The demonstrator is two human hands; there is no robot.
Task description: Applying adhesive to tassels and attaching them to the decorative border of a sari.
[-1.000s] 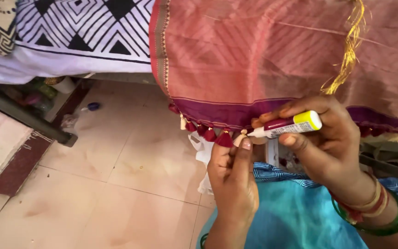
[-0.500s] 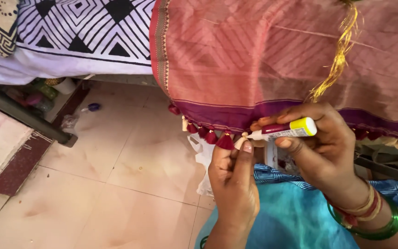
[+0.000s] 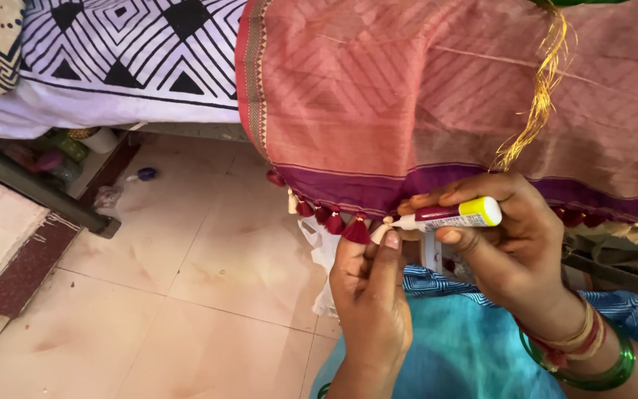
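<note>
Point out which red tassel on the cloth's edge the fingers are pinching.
The largest red tassel, pinched by the left hand beside the glue tube's nozzle; the others hang free along the hem.

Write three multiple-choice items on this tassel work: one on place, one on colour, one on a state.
1. Where does the small tube point?
A. at a tassel on the cloth's hem
B. at the floor tiles
C. at the bangles

2. What colour is the tube's rear end?
A. blue
B. yellow
C. black

3. How does the left hand hold the maroon tassel?
A. lying on an open palm
B. not touching it
C. pinched between its fingers

Answers: 1 A, its tip meets the tassel beside the left fingers; 2 B, the end by the right hand is yellow; 3 C, thumb and fingers close on it.
</note>
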